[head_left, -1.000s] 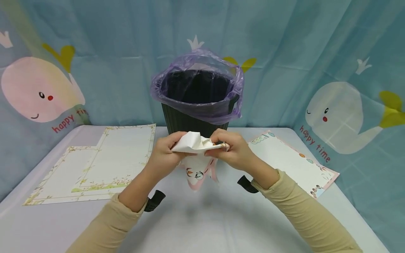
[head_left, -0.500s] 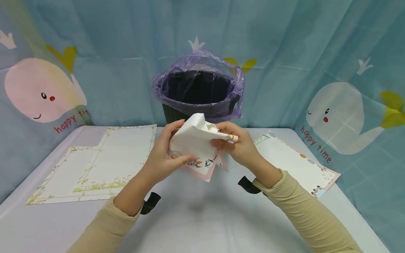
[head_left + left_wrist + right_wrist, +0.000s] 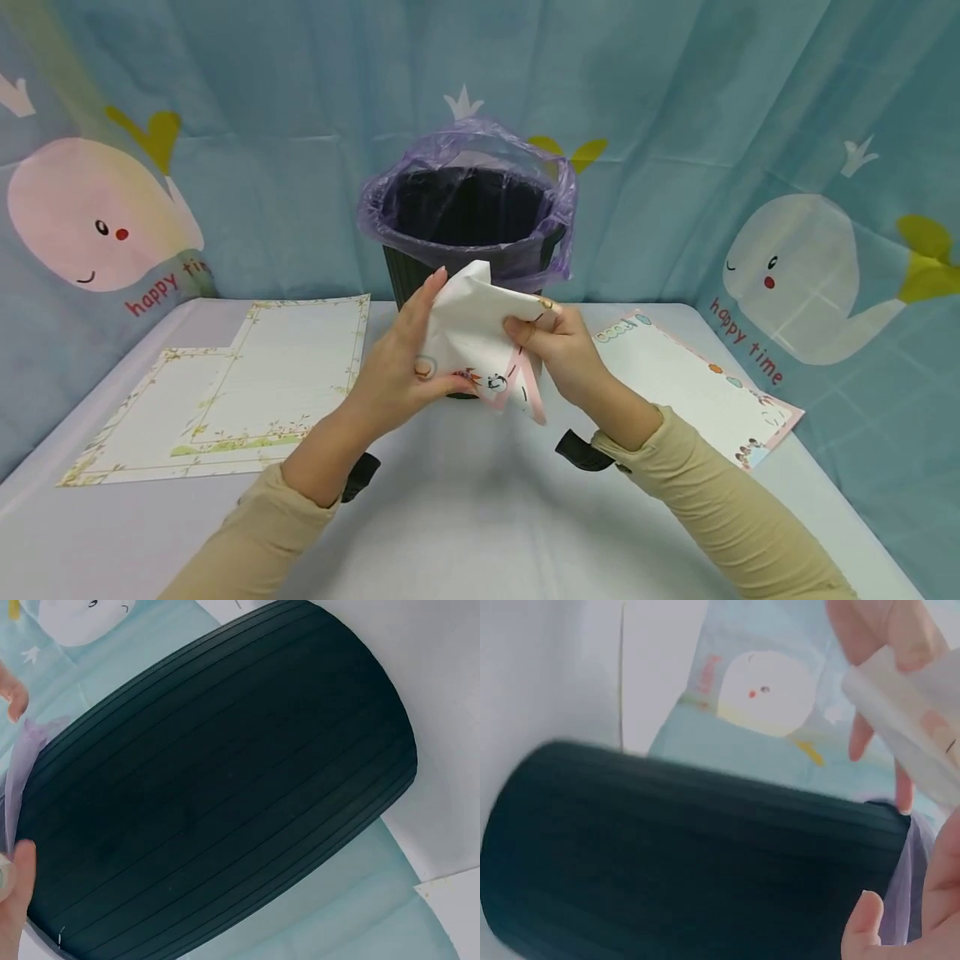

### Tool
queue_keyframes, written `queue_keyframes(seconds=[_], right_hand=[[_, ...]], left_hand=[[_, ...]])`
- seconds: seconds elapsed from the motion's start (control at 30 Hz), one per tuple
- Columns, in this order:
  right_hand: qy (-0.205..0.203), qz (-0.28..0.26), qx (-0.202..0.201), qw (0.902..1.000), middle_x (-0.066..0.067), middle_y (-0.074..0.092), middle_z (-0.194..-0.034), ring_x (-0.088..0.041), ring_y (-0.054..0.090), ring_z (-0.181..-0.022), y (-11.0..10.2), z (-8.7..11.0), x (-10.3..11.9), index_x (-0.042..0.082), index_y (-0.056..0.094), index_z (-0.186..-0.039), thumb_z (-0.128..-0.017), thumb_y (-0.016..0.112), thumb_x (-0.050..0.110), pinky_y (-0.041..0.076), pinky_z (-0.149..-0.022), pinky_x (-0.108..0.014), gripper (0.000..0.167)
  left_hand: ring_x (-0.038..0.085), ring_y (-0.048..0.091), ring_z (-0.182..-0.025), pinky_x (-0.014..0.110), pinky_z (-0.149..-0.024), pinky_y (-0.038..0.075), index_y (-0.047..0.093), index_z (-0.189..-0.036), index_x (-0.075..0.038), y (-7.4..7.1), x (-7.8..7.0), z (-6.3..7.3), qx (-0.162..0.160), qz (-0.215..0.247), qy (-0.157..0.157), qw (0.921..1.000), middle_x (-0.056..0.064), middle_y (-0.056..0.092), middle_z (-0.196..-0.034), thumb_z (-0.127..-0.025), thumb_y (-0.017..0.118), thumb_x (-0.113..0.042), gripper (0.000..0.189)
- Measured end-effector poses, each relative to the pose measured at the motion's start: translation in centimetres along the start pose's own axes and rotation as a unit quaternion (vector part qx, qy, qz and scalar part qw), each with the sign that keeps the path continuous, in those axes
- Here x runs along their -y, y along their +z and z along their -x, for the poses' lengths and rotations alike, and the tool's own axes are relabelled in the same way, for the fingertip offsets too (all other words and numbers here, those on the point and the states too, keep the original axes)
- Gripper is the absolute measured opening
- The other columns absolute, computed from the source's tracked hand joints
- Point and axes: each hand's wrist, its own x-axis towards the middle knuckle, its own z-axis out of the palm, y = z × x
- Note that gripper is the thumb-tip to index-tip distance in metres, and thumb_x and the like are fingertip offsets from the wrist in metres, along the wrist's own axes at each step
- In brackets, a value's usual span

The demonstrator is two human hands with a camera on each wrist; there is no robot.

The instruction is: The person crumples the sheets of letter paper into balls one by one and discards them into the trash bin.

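"Judging by those buckles, how does the paper (image 3: 480, 321) handle?"

"As something light and thin, I'd guess, but with a little spring: the top corner stands up by itself and the folds look crisp."

"Where is it exactly?"

"Up between the two hands, above the white table (image 3: 465, 508), in front of the dark bin (image 3: 408, 271) with the purple liner (image 3: 517, 262) over its rim."

"And the grip?"

"The left hand (image 3: 393, 358) pinches the left side, thumb laid across the printed front, fingers fairly long and straight behind. The right hand (image 3: 567, 346) pinches the right side, its thumb pressing the plain white face near a rolled edge."

"Can you see all the fingers?"

"No. In the head view the paper hides some of them, and the left wrist view is mostly the bin's ribbed wall, so I can't tell how firmly they press."

"Is it slippery?"

"Probably not much; the face looks matte. Tearing or a set crease seems the likelier worry."

"So where would you take hold?"

"Where layers overlap, with the thumb flat and fingers broad behind. I'd avoid the narrow pink tip hanging below the right hand; pulled alone, it would probably rip."
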Motion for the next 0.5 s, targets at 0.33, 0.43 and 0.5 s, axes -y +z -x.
queue_keyframes(seconds=[0.33, 0.43, 0.5], right_hand=[[0.04, 0.004, 0.076, 0.9963, 0.004, 0.066, -0.089, -0.014, 0.057, -0.084, 0.78, 0.34, -0.77, 0.006, 0.068, -0.091, -0.078, 0.079, 0.035, 0.047, -0.074, -0.028, 0.033], [0.064, 0.013, 0.071, 0.9954, 0.0, 0.067, -0.09, -0.016, 0.059, -0.083, 0.79, 0.52, -0.83, -0.009, 0.064, -0.103, -0.073, 0.083, 0.04, 0.05, -0.075, -0.029, 0.061], [0.061, 0.053, 0.072, 0.9942, -0.001, 0.066, -0.095, -0.016, 0.06, -0.084, 0.65, 0.56, -0.78, -0.012, 0.058, -0.113, -0.076, 0.084, 0.031, 0.052, -0.073, -0.03, 0.063]], left_hand=[[0.032, 0.065, -0.08, 0.044, -0.059, 0.052, 0.059, -0.114, -0.003, 0.14, 0.48, -0.48, -0.132, -0.036, 0.023, 0.9904, 0.017, 0.067, -0.104, -0.062, 0.066, 0.024, 0.059], [0.031, 0.065, -0.077, 0.042, -0.056, 0.051, 0.063, -0.108, 0.0, 0.01, 0.44, -0.7, -0.139, -0.035, 0.034, 0.9891, 0.018, 0.069, -0.099, -0.061, 0.059, 0.027, 0.055], [0.031, 0.065, -0.074, 0.04, -0.054, 0.05, 0.065, -0.105, 0.002, -0.08, 0.43, -0.72, -0.143, -0.044, 0.033, 0.9881, 0.018, 0.069, -0.095, -0.061, 0.056, 0.028, 0.052]])
